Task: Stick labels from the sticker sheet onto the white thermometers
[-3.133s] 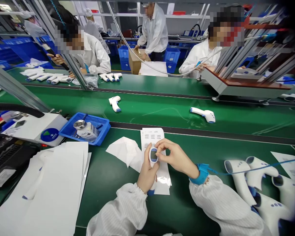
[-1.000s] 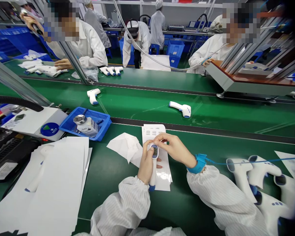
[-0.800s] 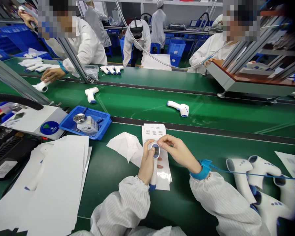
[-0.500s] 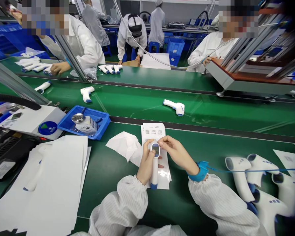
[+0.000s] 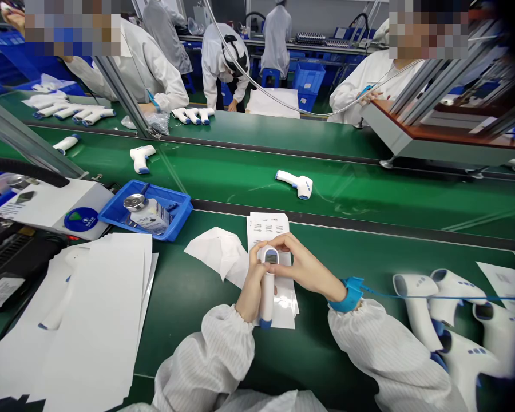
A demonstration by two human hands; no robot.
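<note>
A white infrared thermometer point(image 5: 266, 297) with a small grey screen and a blue handle end is held between my hands, screen towards me. My left hand point(image 5: 252, 283) wraps its head and upper handle from the left, thumb beside the screen. My right hand point(image 5: 302, 264), with a blue strap at the wrist, closes on the head from the right, fingers at the top and thumb below the screen. Under the hands lies a printed label sheet point(image 5: 268, 223). Crumpled white paper point(image 5: 218, 252) touches its left side.
Several white thermometers point(image 5: 416, 312) lie at the right. A green conveyor belt point(image 5: 223, 177) crosses ahead, carrying a thermometer point(image 5: 298, 184). At left are a blue tray point(image 5: 178, 220) with a metal-capped bottle, and white sheets point(image 5: 107, 320). Co-workers stand beyond the belt.
My right hand has moved from the thermometer's upper right edge to a grip round its head, thumb now below the screen. Thermometers on the belt have shifted left.
</note>
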